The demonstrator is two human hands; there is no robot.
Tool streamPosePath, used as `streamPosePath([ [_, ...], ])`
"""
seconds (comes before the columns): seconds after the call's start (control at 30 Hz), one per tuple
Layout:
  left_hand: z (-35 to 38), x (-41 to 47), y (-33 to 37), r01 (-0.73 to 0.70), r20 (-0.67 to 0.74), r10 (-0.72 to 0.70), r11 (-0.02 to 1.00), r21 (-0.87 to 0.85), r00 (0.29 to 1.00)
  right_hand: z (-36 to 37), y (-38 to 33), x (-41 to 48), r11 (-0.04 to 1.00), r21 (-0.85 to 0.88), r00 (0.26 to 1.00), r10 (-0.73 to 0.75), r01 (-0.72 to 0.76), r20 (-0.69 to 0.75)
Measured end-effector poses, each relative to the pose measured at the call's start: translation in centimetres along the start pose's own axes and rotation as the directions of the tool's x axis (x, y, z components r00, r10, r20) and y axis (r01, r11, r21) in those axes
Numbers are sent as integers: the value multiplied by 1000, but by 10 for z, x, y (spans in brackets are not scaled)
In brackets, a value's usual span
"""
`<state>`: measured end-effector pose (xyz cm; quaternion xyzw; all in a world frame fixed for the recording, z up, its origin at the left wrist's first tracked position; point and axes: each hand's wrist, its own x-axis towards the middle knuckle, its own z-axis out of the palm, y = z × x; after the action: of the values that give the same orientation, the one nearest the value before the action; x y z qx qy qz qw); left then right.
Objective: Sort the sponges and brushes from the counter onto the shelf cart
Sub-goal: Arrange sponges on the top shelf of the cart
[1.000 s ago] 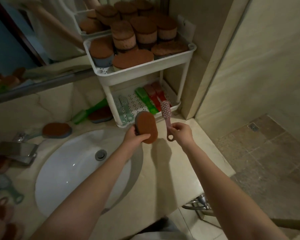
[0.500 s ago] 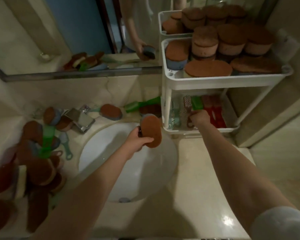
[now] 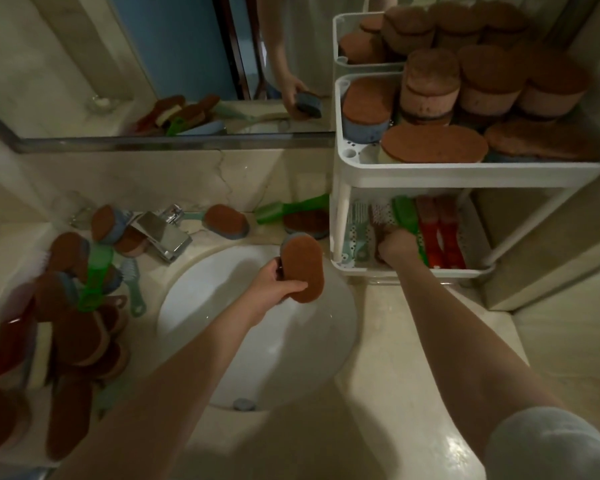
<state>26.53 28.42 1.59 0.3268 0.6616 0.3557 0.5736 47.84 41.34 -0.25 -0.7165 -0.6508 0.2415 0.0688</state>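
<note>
While the left hand (image 3: 277,283) grips a brown sponge (image 3: 305,268) over the sink (image 3: 274,344), the right hand (image 3: 397,245) sits in the cart's lower shelf (image 3: 465,271). Its curled fingers hold a dotted brush (image 3: 379,218).

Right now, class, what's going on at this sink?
A person is sorting. The left hand grips an oval brown-faced sponge above the white sink basin. The right hand is in the lower tray of the white shelf cart, on a pink dotted brush; whether it grips it is unclear. Brown sponges fill the top tray, and a heap of sponges and brushes lies on the beige counter.
</note>
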Motion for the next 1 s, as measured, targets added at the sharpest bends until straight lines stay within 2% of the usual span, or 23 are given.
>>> streamPosePath([
  [0.1,-3,1,-1,4,-3,-4,1000,6,1000,0,2,-1,1000,-14,1000,-19,19,1],
  [0.17,-5,0,-1,-13,5,13,1000,11,1000,-2,3,-8,1000,12,997,-21,21,-70],
  [0.27,-6,-5,2,-45,20,45,999,17,999,-11,-4,-29,968,250,979,36,15,-198],
  [0.33,-5,-11,7,-77,33,77,997,1,997,-15,-11,-44,899,435,977,38,59,-212],
  [0.47,0,-24,19,-133,103,134,991,-13,986,-30,-26,-84,774,593,972,-138,225,-189],
  [0.57,3,-35,28,-186,198,181,982,8,963,-53,-39,-119,668,685,944,-315,292,-95],
  [0.67,10,-45,43,-270,300,251,963,22,920,-74,-43,-139,666,670,910,-412,329,-37],
  [0.73,17,-51,59,-329,317,323,944,-36,892,-87,-43,-145,633,689,915,-387,353,-113],
  [0.83,30,-63,87,-396,299,422,907,-146,856,-114,-43,-155,518,753,909,-308,407,-280],
  [1.0,48,-83,131,-527,269,575,817,-232,773,-148,-46,-162,363,808,881,-92,464,-464],
])
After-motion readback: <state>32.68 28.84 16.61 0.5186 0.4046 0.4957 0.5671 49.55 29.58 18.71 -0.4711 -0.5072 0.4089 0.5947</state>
